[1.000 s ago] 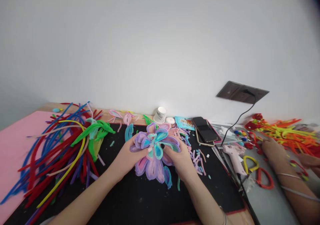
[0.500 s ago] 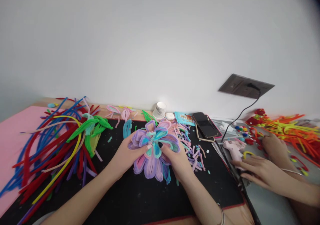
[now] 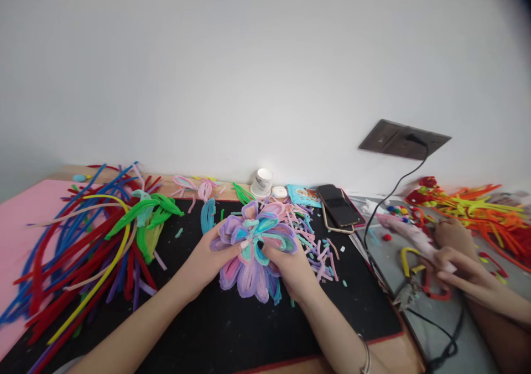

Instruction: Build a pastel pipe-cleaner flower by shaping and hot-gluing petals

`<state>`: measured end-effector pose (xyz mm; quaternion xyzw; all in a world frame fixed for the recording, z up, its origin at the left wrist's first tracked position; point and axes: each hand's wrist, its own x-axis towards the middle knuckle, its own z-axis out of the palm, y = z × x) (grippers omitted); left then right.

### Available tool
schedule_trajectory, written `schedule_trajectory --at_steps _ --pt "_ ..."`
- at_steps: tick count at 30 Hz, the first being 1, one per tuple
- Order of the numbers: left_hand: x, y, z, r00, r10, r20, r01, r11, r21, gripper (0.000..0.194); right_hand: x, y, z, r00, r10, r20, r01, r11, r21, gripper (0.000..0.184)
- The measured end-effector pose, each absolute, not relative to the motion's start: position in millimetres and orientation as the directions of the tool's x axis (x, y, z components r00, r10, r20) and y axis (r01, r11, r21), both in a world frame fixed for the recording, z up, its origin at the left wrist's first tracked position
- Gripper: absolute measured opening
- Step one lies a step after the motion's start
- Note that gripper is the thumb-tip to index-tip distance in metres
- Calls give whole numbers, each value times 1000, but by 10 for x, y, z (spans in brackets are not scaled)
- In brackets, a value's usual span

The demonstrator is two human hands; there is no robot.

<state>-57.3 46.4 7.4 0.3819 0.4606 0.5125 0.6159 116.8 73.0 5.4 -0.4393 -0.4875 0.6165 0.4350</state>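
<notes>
Between both hands, above the black mat [image 3: 191, 335], is a pipe-cleaner flower [image 3: 257, 280] with looped petals in purple, pink and turquoise. My left hand [image 3: 211, 260] grips it from the left, its thumb pressed near the flower's centre. From the right, my right hand [image 3: 286, 266] holds it the same way, thumb with a dark nail beside the centre. The other fingers of both hands are hidden under the petals. Cut pipe-cleaner pieces [image 3: 326, 258] lie on the mat just right of the flower, and a blue looped bundle [image 3: 208, 217] lies behind my left hand.
A heap of long pipe cleaners [image 3: 95, 235] covers the left side. A paper cup [image 3: 262, 182], white case [image 3: 279, 192] and phone [image 3: 338, 205] stand along the wall. At right, a co-worker's hand [image 3: 468, 274] holds a pink glue gun [image 3: 409, 235] near pliers [image 3: 409, 291] and a black cord [image 3: 369, 241].
The co-worker has picked up the glue gun and shifted it right, uncovering the pliers. My hands keep their hold on the flower; the whole view has shifted slightly.
</notes>
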Motion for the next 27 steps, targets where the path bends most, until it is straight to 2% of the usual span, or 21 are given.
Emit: schedule_trajectory --at_steps 8,18,27 --pt "-547 477 61 45 980 -193 -315 197 928 43 1143 735 30 -241 969 -61 -87 -84 -993 25" --pt "-534 449 97 -16 978 -206 -242 196 950 44 1123 749 -19 -188 982 -12 -53 -22 -998 20" --pt "-499 455 143 43 978 -206 -369 207 906 47 1166 753 -12 -200 979 -41 -76 -57 -995 24"
